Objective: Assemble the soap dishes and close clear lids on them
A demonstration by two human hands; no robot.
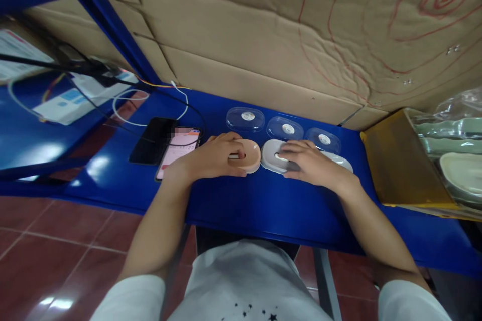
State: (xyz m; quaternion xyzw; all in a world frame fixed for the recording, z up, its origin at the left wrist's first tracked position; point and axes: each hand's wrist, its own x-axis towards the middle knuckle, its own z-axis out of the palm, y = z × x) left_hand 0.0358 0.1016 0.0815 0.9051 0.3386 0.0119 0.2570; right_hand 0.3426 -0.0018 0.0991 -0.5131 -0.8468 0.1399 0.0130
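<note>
My left hand (220,158) is closed around a peach oval dish (253,155) with a slot in its top, thumb at the near edge and fingers over the far side. Beside it, nearly touching, lies a light grey oval dish (269,153) with a similar slot. My right hand (307,163) grips its right end, fingertips near the slot. Partly hidden behind that hand is a white oval dish (341,161). Behind the dishes lie three clear oval covers with round white stickers: a left one (235,119), a middle one (276,128) and a right one (314,136).
Left of my hands lie a lit phone (179,146) and a dark phone (152,141), with cables (124,118) behind them. A yellow-brown box (399,165) with wrapped green items stands to the right. Cardboard (241,60) walls the back of the blue table (241,205).
</note>
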